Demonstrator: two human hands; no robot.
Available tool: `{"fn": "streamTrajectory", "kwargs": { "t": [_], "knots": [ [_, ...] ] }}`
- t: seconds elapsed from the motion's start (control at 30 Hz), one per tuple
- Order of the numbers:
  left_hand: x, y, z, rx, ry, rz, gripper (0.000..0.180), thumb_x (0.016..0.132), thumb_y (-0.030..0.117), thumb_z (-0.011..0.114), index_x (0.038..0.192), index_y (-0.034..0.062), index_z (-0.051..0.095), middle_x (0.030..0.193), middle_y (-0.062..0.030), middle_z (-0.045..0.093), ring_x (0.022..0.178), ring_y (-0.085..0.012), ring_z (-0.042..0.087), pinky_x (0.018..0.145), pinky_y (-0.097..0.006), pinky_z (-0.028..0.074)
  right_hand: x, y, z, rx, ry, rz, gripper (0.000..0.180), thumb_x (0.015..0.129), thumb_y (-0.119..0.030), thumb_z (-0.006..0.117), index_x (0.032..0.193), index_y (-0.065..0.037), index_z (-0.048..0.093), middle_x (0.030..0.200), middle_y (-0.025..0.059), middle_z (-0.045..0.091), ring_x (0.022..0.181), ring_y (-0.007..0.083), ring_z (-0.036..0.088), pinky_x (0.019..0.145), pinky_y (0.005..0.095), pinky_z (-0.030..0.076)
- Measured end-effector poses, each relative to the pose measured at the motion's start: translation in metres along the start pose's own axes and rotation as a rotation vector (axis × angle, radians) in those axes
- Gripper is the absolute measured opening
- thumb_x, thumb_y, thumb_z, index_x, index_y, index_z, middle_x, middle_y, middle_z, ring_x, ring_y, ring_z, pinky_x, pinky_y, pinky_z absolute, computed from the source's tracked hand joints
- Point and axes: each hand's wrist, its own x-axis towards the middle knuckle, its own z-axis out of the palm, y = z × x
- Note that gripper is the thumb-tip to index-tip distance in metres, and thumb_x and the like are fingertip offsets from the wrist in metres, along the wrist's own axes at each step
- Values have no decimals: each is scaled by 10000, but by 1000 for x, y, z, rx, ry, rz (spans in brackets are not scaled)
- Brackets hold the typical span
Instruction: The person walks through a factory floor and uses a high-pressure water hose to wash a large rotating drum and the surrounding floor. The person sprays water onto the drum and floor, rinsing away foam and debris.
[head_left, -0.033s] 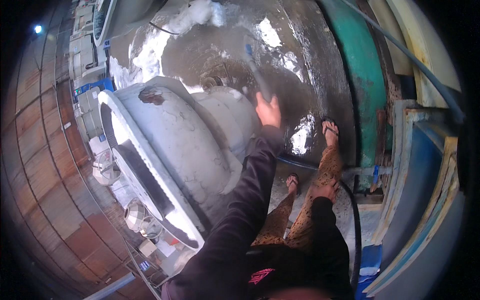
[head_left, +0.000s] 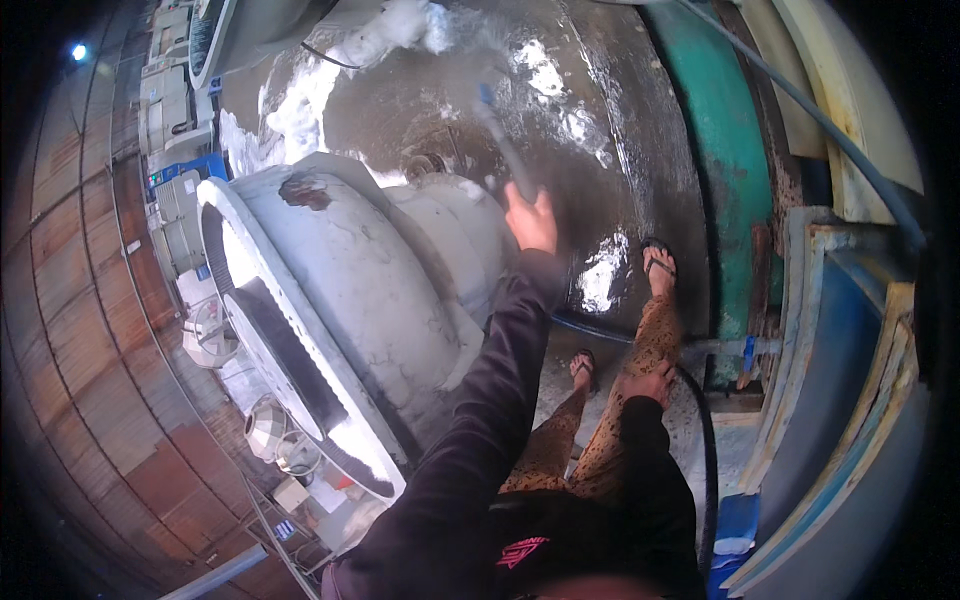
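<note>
Head view: we take the big grey-white tub [head_left: 350,290], lying on its side on the wet floor [head_left: 600,130], as our landmark. Our left hand [head_left: 530,222] is stretched out over the tub's narrow far end, fingers closed around the lower end of a long-handled brush [head_left: 497,135]. That brush runs up and away from the hand, leaning a little left; its long axis points past the tub toward the foam patch [head_left: 380,35] beyond the tub's far end, blurred near its blue tip. So the tool lies straight ahead of the left hand, which is the nearer one by far. Our right hand [head_left: 650,382] sits well back from the tub, to its right, resting on our patterned knee [head_left: 640,350]; we cannot tell whether it is closed or loose, and it holds nothing we can see. The hands are well apart. A black hose [head_left: 706,470] curves on the floor right of the tub, by our sandalled feet [head_left: 658,262]. Small metal parts [head_left: 265,428] lie left of the tub's wide open rim, by the brick wall [head_left: 90,330].
</note>
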Motion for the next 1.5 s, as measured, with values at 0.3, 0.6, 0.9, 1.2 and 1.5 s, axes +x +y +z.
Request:
{"fn": "streamTrajectory", "kwargs": {
  "t": [0.3, 0.6, 0.9, 1.2, 1.5],
  "knots": [
    [62, 34, -12, -11, 183, 0, 303, 805, 154, 566, 1061, 44, 447, 792, -243, 603, 758, -405, 586, 664, -435, 433, 29, -29, -33, -107, -188, 72, 870, 582, -342, 737, 1252, -37, 274, 1286, 197, 354, 1090, 356, 475, 845, 484, 418],
    [72, 30, -21, -32, 62, -142, 312, 803, 148, 569, 1055, 22, 434, 826, -262, 597, 811, -415, 578, 701, -451, 423, 20, -27, -36, -258, -147, -24, 828, 600, -327, 724, 1238, -40, 281, 1244, 200, 387, 1082, 358, 475, 857, 467, 423],
    [-104, -41, -90, -177, -131, -300, 359, 767, 152, 587, 1035, 2, 401, 799, -301, 570, 806, -467, 544, 685, -500, 425, -9, 24, 39, -277, 96, -137, 653, 650, -270, 627, 1218, -62, 381, 1251, 164, 424, 1135, 331, 435, 879, 503, 392],
    [-465, -255, -297, -409, -195, -739, 551, 774, 252, 605, 1199, -13, 376, 866, -260, 603, 752, -389, 603, 700, -439, 465, -47, 150, 164, -293, 120, -560, 688, 709, -184, 629, 1307, -8, 339, 1031, 181, 539, 882, 272, 529, 738, 377, 453],
    [-619, -428, -504, -1006, 823, -917, 257, 779, 90, 600, 1022, 49, 526, 556, -8, 465, 390, -88, 426, 339, -247, 310, -170, 134, 197, 83, -566, -492, 413, 777, -89, 571, 1167, 22, 501, 890, 172, 624, 815, 265, 597, 692, 361, 478]
  ]
}}
